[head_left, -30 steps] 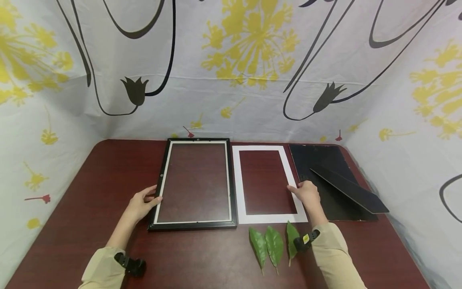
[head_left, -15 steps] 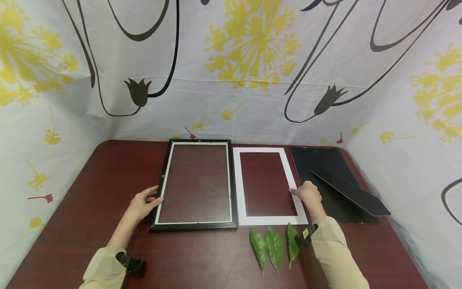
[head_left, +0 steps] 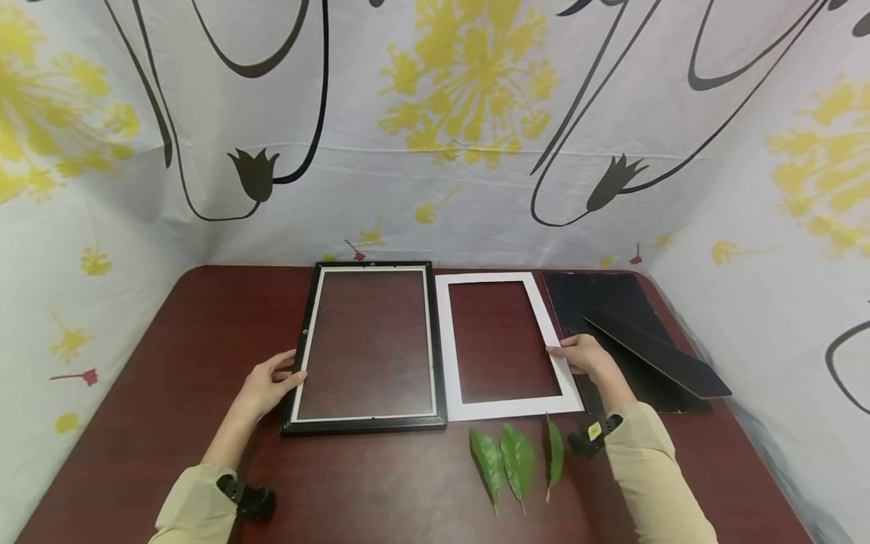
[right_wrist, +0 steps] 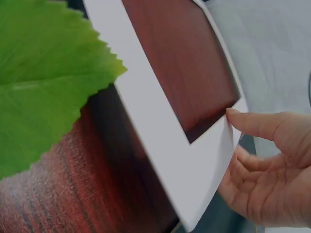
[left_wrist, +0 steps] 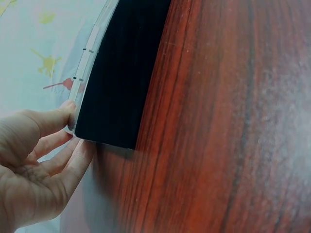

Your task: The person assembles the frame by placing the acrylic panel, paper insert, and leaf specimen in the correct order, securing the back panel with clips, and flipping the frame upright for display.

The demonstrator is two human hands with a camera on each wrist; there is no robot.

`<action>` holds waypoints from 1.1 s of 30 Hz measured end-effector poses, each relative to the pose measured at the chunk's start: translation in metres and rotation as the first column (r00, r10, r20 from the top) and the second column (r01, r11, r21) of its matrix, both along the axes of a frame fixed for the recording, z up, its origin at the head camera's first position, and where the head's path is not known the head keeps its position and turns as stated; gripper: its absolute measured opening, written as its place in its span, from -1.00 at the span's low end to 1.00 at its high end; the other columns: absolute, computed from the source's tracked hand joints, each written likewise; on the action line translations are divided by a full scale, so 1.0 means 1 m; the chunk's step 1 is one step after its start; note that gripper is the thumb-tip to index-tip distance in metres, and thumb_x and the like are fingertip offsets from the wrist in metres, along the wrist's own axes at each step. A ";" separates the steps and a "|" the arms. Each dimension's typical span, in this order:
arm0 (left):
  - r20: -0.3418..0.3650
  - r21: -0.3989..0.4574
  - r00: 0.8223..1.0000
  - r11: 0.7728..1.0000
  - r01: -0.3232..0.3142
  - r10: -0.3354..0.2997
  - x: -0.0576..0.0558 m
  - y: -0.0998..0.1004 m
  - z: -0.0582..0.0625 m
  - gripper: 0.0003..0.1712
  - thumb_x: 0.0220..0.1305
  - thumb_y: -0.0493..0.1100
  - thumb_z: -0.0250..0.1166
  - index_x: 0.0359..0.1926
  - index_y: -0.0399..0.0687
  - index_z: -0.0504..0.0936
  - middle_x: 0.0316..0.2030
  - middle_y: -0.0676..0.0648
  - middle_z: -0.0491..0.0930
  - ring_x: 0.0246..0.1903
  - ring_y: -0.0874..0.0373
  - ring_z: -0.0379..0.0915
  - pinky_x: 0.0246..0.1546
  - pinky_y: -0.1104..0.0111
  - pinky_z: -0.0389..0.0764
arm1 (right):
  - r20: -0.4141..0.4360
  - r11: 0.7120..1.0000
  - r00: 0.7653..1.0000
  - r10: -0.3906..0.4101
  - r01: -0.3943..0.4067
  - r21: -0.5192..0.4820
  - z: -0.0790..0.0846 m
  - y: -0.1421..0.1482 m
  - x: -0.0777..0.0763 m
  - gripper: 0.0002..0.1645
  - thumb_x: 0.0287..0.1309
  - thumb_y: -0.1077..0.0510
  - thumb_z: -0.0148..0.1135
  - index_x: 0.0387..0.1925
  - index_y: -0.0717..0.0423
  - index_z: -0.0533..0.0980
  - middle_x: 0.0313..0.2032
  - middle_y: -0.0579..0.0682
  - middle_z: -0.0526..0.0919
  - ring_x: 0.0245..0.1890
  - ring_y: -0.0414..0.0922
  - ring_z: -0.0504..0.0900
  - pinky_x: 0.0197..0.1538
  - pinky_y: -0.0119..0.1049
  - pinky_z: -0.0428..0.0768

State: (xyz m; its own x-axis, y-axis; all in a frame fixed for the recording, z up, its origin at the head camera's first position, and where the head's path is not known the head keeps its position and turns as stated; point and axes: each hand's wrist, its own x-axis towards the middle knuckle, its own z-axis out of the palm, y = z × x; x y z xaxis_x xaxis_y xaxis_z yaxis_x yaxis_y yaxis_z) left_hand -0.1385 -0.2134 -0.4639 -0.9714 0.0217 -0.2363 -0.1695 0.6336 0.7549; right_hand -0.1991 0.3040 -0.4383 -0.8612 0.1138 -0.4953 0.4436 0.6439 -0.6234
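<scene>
At the left side of a black picture frame [head_left: 363,428], my left hand [head_left: 265,387] pinches the border between thumb and fingers; the left wrist view shows the thumb on the rim [left_wrist: 80,92]. The frame lies on the table. Beside it on the right is a white mat board [head_left: 519,409] with a rectangular opening. My right hand [head_left: 590,357] grips the mat's right strip, thumb on top and fingers below. That side looks slightly raised. Three green leaves [head_left: 518,459] lie in front of the mat, and one leaf [right_wrist: 43,82] looms close in the right wrist view.
A black backing board [head_left: 605,291] lies at the right end of the dark red table [head_left: 381,491], partly under the mat's right side. Its stand flap [head_left: 655,357] juts up at a slant. A patterned cloth [head_left: 435,181] surrounds the table's back and sides.
My right hand has shifted slightly right and now has its fingers under the mat's edge, which has risen a little. The rightmost leaf looks narrower, turned on edge. My left hand stays put.
</scene>
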 end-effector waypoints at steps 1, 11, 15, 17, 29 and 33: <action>-0.002 0.002 1.000 1.000 -0.001 0.001 0.000 -0.001 0.000 -0.32 0.26 -0.08 0.16 0.32 -0.25 0.17 0.20 -0.39 0.30 0.12 -0.24 0.34 -0.01 0.04 0.47 | -0.006 0.999 1.000 0.014 -0.014 -0.033 0.001 0.001 0.001 -0.33 0.17 0.07 0.12 0.13 0.51 0.23 -0.06 0.31 0.45 -0.26 -0.11 0.58 -0.10 -0.19 0.59; -0.001 0.013 1.000 1.000 -0.007 0.007 0.001 -0.001 0.000 -0.31 0.26 -0.08 0.15 0.32 -0.26 0.16 0.21 -0.38 0.29 0.12 -0.24 0.33 0.01 0.04 0.45 | -0.045 0.938 0.997 0.068 -0.079 -0.336 0.010 0.022 0.009 -0.21 0.21 -0.03 0.09 0.29 0.35 0.08 -0.08 -0.08 0.52 -0.13 -0.28 0.53 -0.03 -0.26 0.53; 0.005 0.021 1.000 1.000 -0.010 0.010 0.002 0.000 0.002 -0.30 0.26 -0.07 0.16 0.32 -0.26 0.15 0.21 -0.39 0.28 0.13 -0.25 0.32 0.01 0.04 0.45 | -0.046 0.896 0.998 0.051 -0.067 -0.439 0.015 0.026 0.012 -0.23 0.23 0.02 0.08 0.30 0.35 0.05 -0.23 -0.32 0.51 -0.19 -0.38 0.53 -0.10 -0.37 0.53; 0.005 0.022 1.000 1.000 -0.009 0.008 0.002 0.000 0.002 -0.31 0.27 -0.07 0.15 0.32 -0.26 0.15 0.21 -0.39 0.28 0.13 -0.24 0.32 0.02 0.04 0.45 | -0.046 0.871 0.998 0.035 -0.053 -0.488 0.016 0.028 0.013 -0.31 0.23 0.05 0.08 0.27 0.31 0.12 -0.30 -0.37 0.52 -0.24 -0.41 0.55 -0.14 -0.41 0.53; 0.007 0.041 1.000 0.999 -0.002 0.002 0.000 -0.003 0.000 -0.29 0.27 -0.04 0.15 0.33 -0.24 0.14 0.23 -0.38 0.26 0.14 -0.25 0.31 0.01 0.06 0.47 | -0.055 0.718 0.998 -0.032 -0.015 -0.696 0.028 0.031 0.020 -0.85 0.27 0.19 0.01 -0.23 -0.18 0.41 -0.38 -0.29 0.64 -0.32 -0.34 0.61 -0.22 -0.41 0.54; 0.012 0.041 1.000 0.999 -0.001 0.000 0.001 -0.003 0.000 -0.27 0.26 -0.01 0.15 0.33 -0.24 0.13 0.23 -0.39 0.25 0.15 -0.26 0.30 0.00 0.06 0.47 | -0.053 0.689 0.998 -0.035 -0.014 -0.725 0.028 0.023 0.019 -0.83 0.28 0.19 0.00 -0.26 -0.20 0.44 -0.37 -0.28 0.63 -0.32 -0.34 0.61 -0.23 -0.41 0.54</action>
State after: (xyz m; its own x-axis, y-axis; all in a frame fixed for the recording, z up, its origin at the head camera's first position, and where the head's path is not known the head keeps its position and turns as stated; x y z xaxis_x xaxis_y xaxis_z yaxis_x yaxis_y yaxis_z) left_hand -0.1378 -0.2167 -0.4643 -0.9685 0.0311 -0.2470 -0.1791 0.6021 0.7781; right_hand -0.1800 0.3267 -0.4101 -0.8919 -0.2498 -0.3769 0.3948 -0.0239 -0.9184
